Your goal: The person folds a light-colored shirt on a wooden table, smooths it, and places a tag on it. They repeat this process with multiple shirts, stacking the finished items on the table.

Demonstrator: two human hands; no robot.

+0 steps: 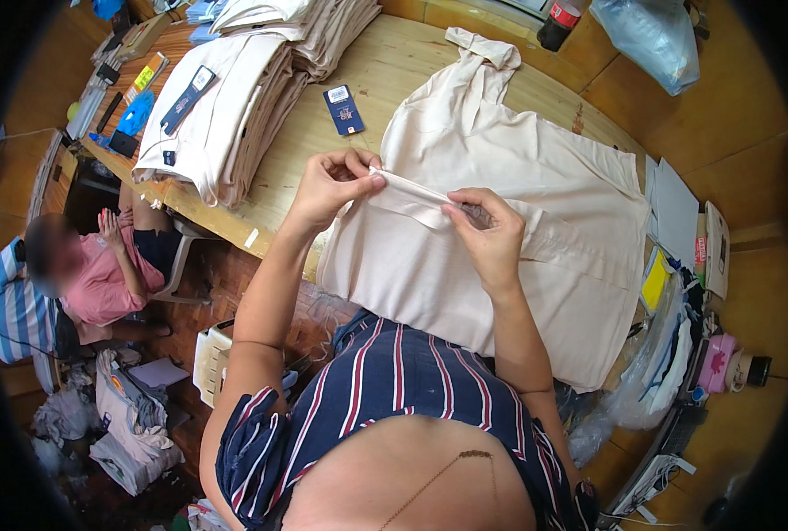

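Fingers of the left hand (330,189) and right hand (495,234) pinch a folded edge (411,193) of the cream garment (509,168), spread toward two o'clock on the desk (411,62); best hold it evenly taut, though its right end is partly hidden.

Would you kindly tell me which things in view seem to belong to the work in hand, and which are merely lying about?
Likely part of the work:
- cream garment, pinched by the left hand and right hand
- folded garment stack
- navy tag on the table

Apparently just lying about:
- dark bottle
- translucent plastic bag
- pink object
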